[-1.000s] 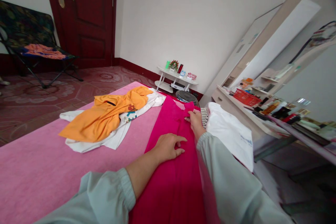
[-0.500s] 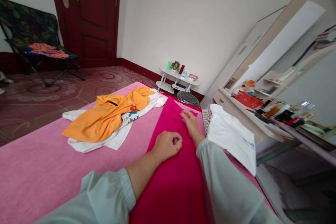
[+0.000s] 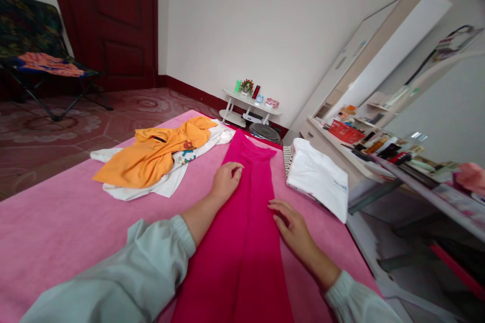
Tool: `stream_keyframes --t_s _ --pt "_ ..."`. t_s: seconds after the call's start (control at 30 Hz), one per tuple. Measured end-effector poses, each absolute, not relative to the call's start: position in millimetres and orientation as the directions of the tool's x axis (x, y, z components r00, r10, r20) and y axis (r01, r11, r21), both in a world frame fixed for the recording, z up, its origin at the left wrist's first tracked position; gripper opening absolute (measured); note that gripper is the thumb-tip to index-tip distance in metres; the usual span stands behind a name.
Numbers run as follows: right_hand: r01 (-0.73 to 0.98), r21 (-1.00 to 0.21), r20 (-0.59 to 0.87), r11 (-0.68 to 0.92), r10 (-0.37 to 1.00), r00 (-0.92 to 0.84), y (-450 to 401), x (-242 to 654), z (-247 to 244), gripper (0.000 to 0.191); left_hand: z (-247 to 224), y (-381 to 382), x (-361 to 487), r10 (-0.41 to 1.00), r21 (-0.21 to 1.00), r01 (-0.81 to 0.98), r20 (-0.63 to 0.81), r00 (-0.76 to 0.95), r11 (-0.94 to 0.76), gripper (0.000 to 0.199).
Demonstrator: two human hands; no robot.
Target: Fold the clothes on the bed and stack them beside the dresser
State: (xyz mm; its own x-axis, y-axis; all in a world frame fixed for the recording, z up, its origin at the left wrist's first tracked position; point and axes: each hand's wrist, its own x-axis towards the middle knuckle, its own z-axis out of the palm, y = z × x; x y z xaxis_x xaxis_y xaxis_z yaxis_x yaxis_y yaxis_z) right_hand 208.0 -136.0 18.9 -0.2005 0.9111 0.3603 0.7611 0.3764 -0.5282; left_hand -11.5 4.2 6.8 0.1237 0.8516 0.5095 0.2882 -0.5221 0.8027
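Note:
A long magenta garment (image 3: 261, 247), which looks like trousers, lies stretched lengthwise on the pink bed cover (image 3: 125, 227). A dark line runs down its middle, and its far end is crumpled. My left hand (image 3: 226, 181) rests at its left edge, fingers bent and a small gap between thumb and forefinger. At the right edge, nearer to me, my right hand (image 3: 291, 224) touches the cloth with its fingers apart and holds nothing. An orange shirt (image 3: 151, 161) lies loosely over a white shirt (image 3: 172, 192) on the left.
Folded white clothing (image 3: 322, 176) is stacked on the bed's right side. Beyond stands a dressing table (image 3: 364, 169) with a red basket (image 3: 345, 131) and several bottles. A small white shelf (image 3: 246, 98) is by the far wall, a folding chair (image 3: 45, 68) at left.
My right hand has come back from the garment's far end to its right edge. My left hand has moved forward and left. The far end of the garment lies flatter and wider.

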Motion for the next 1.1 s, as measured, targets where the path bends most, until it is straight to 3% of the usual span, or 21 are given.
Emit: stream_keyframes --t_s 0.13,0.37,0.47,0.63,0.8,1.1 --pt "0.769 -0.510 0.326 0.385 0.914 -0.241 -179.4 211.5 19.5 0.034 3.0 2.1 -21.1 0.864 0.789 0.367 0.493 0.098 -0.492 0.022" --pt "0.731 -0.506 0.329 0.457 0.886 -0.326 -231.2 195.8 37.2 0.028 -1.0 -31.8 -51.1 0.769 0.717 0.368 0.366 0.524 -0.592 0.023" --pt "0.741 -0.472 0.279 0.477 0.878 -0.388 -255.7 173.6 55.2 0.022 2.6 -48.3 -59.5 0.719 0.705 0.351 0.322 0.616 -0.616 0.022" --pt "0.800 -0.239 0.190 0.550 0.835 -0.517 -276.4 130.8 61.8 0.063 8.7 -55.7 -53.4 0.779 0.741 0.417 0.225 0.585 -0.527 0.028" --pt "0.775 -0.010 0.254 0.632 0.751 -0.609 -265.1 113.8 31.3 0.050 15.6 -41.0 -22.6 0.824 0.793 0.391 0.232 0.516 -0.468 0.043" --pt "0.744 -0.088 0.320 0.663 0.726 -0.609 -258.4 112.8 30.3 0.030 14.8 5.9 42.5 0.917 0.874 0.391 0.135 0.375 -0.289 0.034"
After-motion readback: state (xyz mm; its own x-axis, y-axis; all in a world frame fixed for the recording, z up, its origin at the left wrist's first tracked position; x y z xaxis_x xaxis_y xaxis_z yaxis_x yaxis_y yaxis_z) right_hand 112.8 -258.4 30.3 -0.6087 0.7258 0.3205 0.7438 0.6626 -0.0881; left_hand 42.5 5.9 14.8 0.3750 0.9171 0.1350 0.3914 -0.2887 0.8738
